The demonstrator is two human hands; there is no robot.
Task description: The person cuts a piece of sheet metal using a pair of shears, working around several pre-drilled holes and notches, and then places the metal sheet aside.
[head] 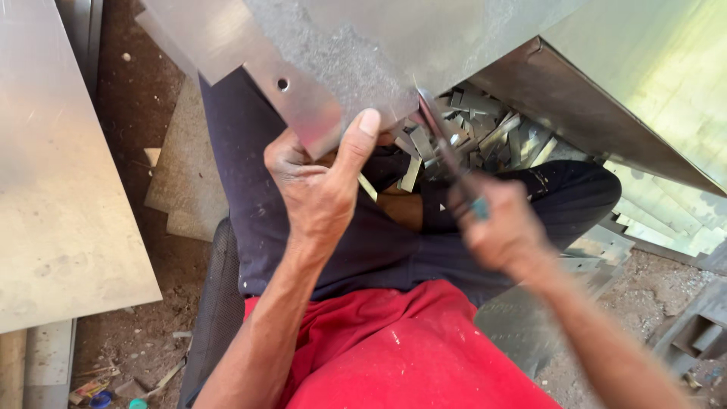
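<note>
Sheet-metal panel overhangs dirt floor strewn with metal offcuts.

Tight overhead, open low left.
Metal sheet and the folded panel roof the hands; scrap strips fill the gap beneath, crossed legs block below. Bare floor beside the flat sheet is passable.

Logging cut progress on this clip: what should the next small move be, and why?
Probably close the metal snips another bite along the grey sheet-metal panel: the right hand has the blades at its edge, while the left hand pinches the flap steady.
</note>
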